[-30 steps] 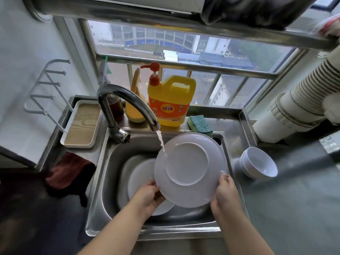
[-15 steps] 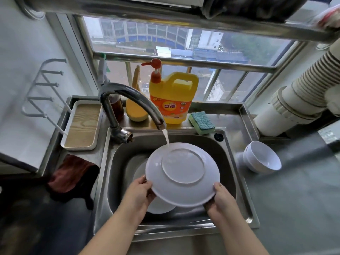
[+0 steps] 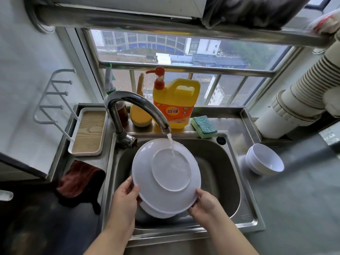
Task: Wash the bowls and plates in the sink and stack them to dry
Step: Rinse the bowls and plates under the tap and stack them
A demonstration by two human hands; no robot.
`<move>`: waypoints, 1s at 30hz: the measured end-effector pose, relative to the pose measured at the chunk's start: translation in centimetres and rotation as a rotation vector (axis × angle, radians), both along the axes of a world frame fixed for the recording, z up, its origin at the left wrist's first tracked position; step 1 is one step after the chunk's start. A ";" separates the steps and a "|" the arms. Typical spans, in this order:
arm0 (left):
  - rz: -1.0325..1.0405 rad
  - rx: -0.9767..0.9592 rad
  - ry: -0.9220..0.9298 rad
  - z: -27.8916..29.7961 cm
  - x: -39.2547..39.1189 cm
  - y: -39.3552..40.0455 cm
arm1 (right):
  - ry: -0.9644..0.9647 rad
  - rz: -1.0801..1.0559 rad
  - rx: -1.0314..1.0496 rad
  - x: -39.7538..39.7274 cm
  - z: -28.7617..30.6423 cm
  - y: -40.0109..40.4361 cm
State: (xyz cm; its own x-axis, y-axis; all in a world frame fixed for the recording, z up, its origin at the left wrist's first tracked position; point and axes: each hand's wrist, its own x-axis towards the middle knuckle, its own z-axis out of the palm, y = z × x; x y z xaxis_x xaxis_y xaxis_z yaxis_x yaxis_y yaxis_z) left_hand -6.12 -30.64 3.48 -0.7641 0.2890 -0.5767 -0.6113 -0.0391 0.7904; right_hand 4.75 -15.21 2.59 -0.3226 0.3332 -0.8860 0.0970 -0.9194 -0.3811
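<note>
While left hand (image 3: 127, 194) and right hand (image 3: 204, 203) each grip an edge of the white plate (image 3: 165, 173), it tilts underside-up over the sink (image 3: 246, 214). Another plate (image 3: 156, 212) lies below. Faucet (image 3: 136, 103) water hits it; bowls (image 3: 265, 161) stacked on bench right.

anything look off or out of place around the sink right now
Nothing stands out. Both hands, left hand and right hand, hold the white plate underside-up under the faucet stream, inside the sink. The stacked bowls lean on their side on the counter, apparently draining.
</note>
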 end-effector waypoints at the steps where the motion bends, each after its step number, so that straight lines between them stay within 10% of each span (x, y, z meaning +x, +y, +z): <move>1: -0.003 0.005 0.002 -0.2 0.0 -0.1 | 0.008 0.000 -0.006 -0.2 0.1 0.0; 15: -0.367 -0.216 -0.199 -4.7 0.4 2.9 | 0.142 0.059 0.509 2.5 2.7 3.0; 30: -0.508 -0.193 -0.276 -0.8 0.6 7.1 | 0.039 1.314 2.162 7.2 2.2 6.2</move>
